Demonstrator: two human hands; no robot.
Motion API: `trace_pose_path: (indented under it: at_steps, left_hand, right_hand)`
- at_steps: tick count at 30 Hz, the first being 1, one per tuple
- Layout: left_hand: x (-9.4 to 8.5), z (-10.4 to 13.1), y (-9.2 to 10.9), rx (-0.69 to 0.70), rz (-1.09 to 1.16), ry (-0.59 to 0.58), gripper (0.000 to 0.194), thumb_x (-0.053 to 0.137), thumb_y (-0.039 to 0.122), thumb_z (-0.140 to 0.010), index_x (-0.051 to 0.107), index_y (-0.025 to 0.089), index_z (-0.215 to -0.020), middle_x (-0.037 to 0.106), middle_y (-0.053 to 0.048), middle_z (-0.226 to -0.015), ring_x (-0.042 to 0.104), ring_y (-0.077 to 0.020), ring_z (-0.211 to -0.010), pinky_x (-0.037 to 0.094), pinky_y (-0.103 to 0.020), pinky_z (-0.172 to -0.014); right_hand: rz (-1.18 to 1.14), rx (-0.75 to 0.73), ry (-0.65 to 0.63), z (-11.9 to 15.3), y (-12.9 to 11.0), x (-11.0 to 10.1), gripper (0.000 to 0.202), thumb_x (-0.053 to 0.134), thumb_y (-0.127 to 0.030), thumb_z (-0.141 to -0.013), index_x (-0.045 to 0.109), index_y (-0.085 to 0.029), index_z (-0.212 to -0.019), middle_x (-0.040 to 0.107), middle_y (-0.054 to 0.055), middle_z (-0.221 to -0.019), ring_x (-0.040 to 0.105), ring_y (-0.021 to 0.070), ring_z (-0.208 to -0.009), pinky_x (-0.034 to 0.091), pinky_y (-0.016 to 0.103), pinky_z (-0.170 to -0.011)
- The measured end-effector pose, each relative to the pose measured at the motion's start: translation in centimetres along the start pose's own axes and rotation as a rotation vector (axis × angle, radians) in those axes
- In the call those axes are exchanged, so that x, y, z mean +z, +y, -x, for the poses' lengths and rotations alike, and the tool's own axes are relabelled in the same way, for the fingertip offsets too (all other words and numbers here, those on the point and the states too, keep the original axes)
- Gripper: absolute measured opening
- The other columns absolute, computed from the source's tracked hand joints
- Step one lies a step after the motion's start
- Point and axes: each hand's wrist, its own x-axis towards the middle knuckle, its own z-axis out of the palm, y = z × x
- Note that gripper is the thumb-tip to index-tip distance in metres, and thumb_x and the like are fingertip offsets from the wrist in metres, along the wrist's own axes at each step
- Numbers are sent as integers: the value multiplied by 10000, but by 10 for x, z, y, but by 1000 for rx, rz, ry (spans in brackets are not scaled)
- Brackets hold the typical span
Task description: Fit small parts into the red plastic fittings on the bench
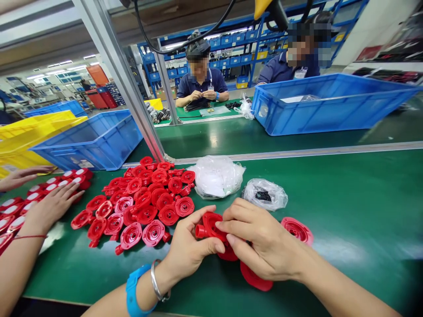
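Note:
A red round plastic housing with a short side spout is held up between the thumb and fingers of my left hand. Over its middle, the pinched fingertips of my right hand touch it; anything between them is hidden. Below and behind my hands more red housings lie on the green bench, one partly under my right hand and another beyond my wrist. A pile of similar red housings spreads to the left. Past my hands sits a clear plastic bag with small black parts.
A white plastic bag lies behind the pile. At far left, a co-worker's hands reach over red parts with white discs. Blue bins and a metal post stand beyond; two people sit opposite.

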Motion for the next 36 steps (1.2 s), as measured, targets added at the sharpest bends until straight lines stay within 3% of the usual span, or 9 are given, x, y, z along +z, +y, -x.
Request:
trace_pose_path:
  at_steps: [7, 14, 18, 21, 28, 32, 36]
  left_hand:
    - [4, 4, -1, 45, -40, 4, 728, 941, 143, -439, 639, 155, -1101, 696, 23, -814, 599, -98, -684, 510, -188, -680]
    - [3, -1, -1, 26, -62, -26, 735, 955, 302, -462, 656, 140, -1114, 703, -12, -848, 628, -136, -732, 522, -220, -709]
    - [-3, -6, -5, 55, 46, -73, 749, 940, 413, -493, 671, 161, -1145, 732, -49, -944, 662, -162, -827, 534, -234, -779]
    - [-7, -6, -7, 52, 100, -120, 726, 918, 427, -546, 662, 173, -1176, 738, -51, -943, 677, -151, -787, 545, -222, -742]
    - [-8, -4, -5, 26, 150, -152, 690, 871, 490, -603, 658, 153, -1166, 730, -59, -881, 671, -125, -669, 542, -203, -653]
    - [-8, -6, -6, 40, 159, -151, 681, 867, 484, -616, 657, 151, -1171, 725, -83, -956, 684, -168, -767, 545, -236, -682]
    - [-7, -6, -7, 51, 124, -133, 725, 868, 513, -596, 653, 129, -1171, 711, -106, -990, 679, -215, -850, 530, -285, -746]
  right_hand:
    - [-72, -17, -48, 0, 1, -1, 281, 384, -74, -890, 653, -135, -834, 591, 77, -763, 456, 170, -677, 391, 327, -622]
    - [-110, 50, -17, -3, 7, -1, 305, 394, -123, -912, 577, -158, -671, 553, 51, -681, 455, 170, -672, 396, 323, -621]
    - [-196, 90, 99, -3, 18, -4, 255, 425, -133, -933, 662, -151, -843, 621, 55, -771, 528, 167, -740, 449, 323, -695]
    - [-189, 110, 150, -2, 21, -4, 244, 442, -138, -934, 682, -157, -898, 634, 51, -785, 547, 165, -748, 455, 319, -699]
    - [-169, 55, 172, -2, 17, -1, 232, 451, -120, -903, 680, -149, -925, 614, 67, -817, 549, 170, -760, 466, 316, -685]
    - [-170, 7, 159, -1, 13, 1, 218, 551, -170, -843, 656, -141, -1031, 618, 93, -915, 564, 189, -806, 492, 344, -718]
    - [-32, -63, 146, 0, 12, 8, 283, 661, -192, -811, 630, -154, -1089, 633, 101, -980, 570, 200, -827, 500, 341, -700]
